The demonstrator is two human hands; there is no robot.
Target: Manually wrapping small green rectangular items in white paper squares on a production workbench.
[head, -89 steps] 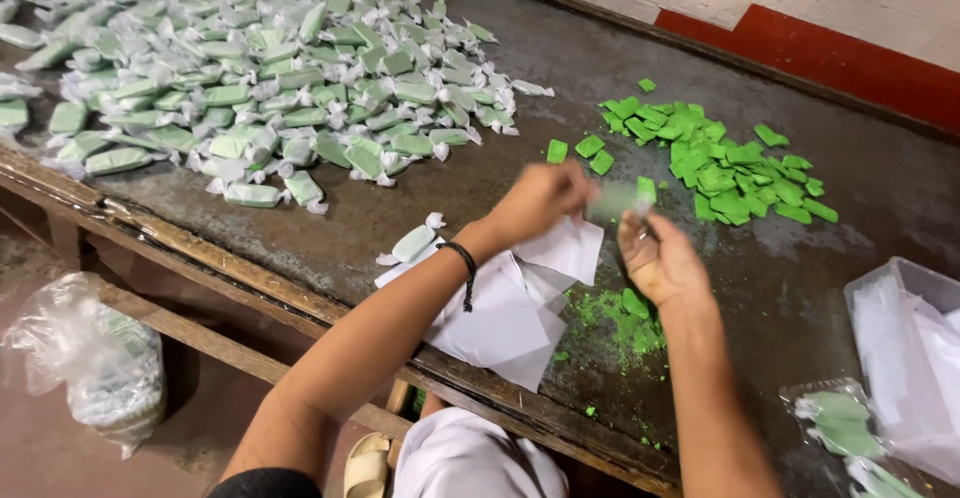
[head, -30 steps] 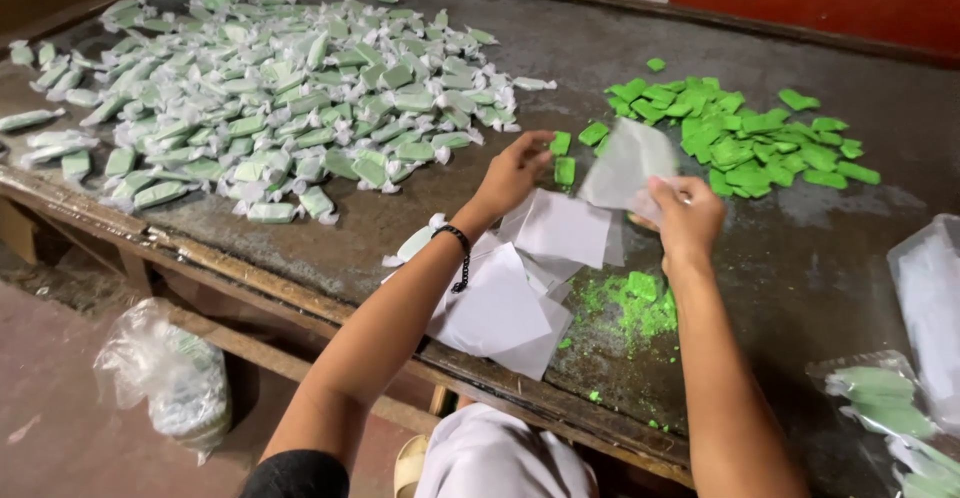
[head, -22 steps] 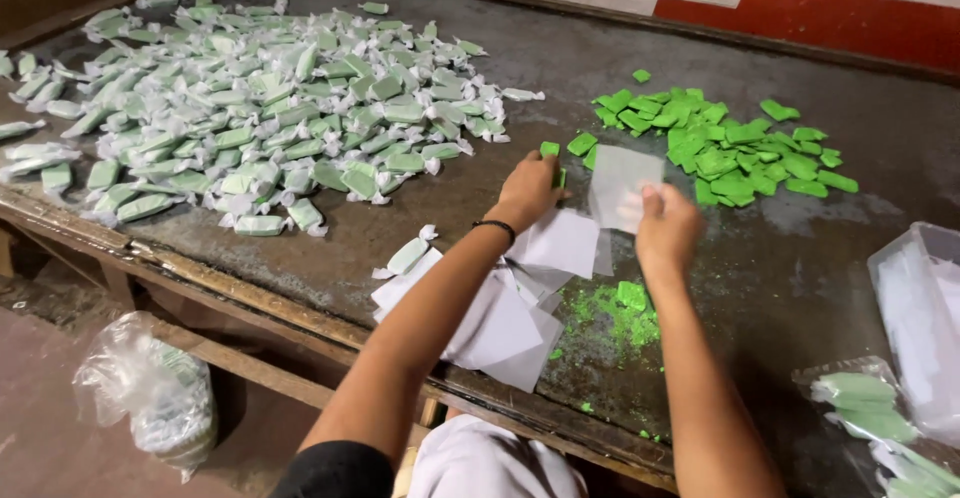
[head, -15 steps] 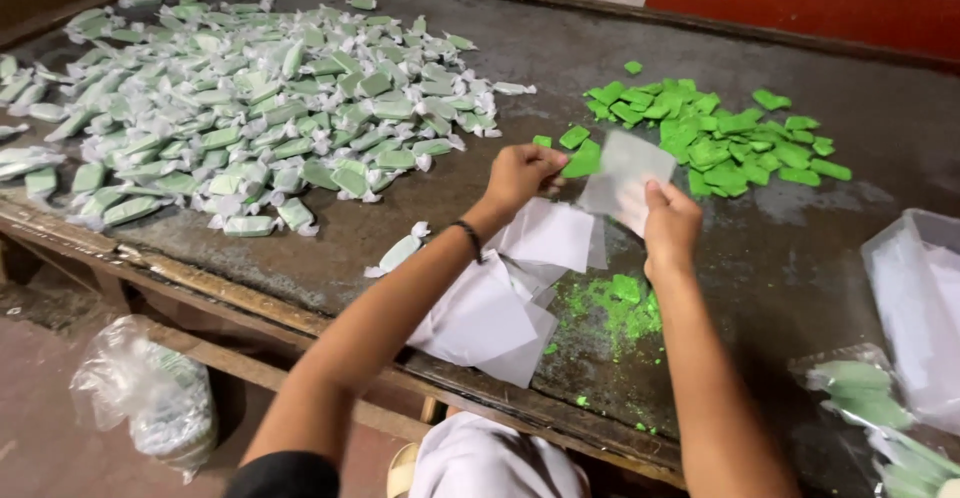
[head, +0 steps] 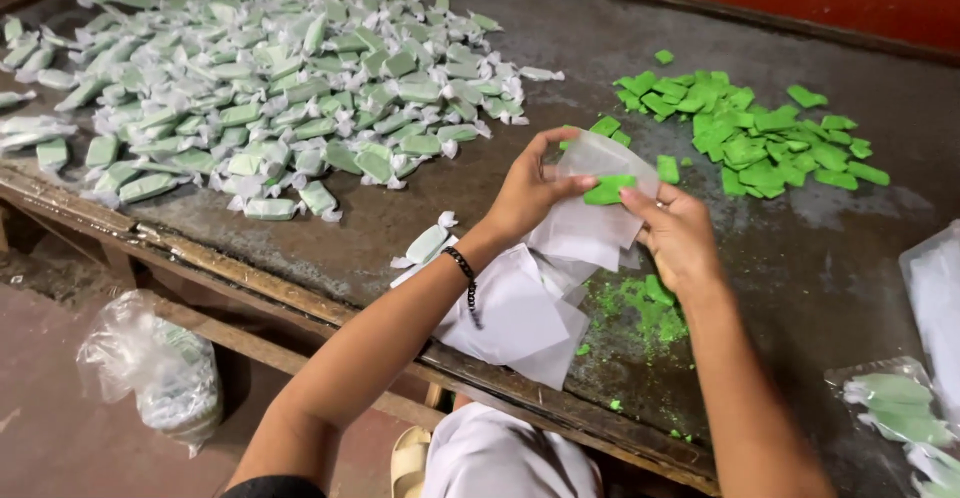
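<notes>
Half a second ago the hands held a bare clear wrapper sheet above the dark table; now a green piece (head: 609,190) lies on that wrapper sheet (head: 590,203), and both hands have drawn nearer the table's front; the left hand (head: 528,193) pinches the sheet's left edge between thumb and curled fingers, a black bead bracelet (head: 466,276) on its wrist; the right hand (head: 680,238) closes thumb and forefinger on the green piece and the sheet's right edge.

Under the hands lies a stack of white sheets (head: 520,308), overhanging the table's front edge (head: 300,298), with green crumbs (head: 640,308) just beside it; bare table (head: 560,48) opens between the two piles and to the right past the loose pieces.

One piece is in hand; one wrapped piece (head: 428,243) lies alone near the left wrist; the wrapped pile (head: 270,98) at the upper left and the unwrapped green heap (head: 750,133) at the upper right are too many to count; one plastic bag (head: 155,373) sits on the floor below; another bag of wrapped pieces (head: 890,398) lies at the lower right.
</notes>
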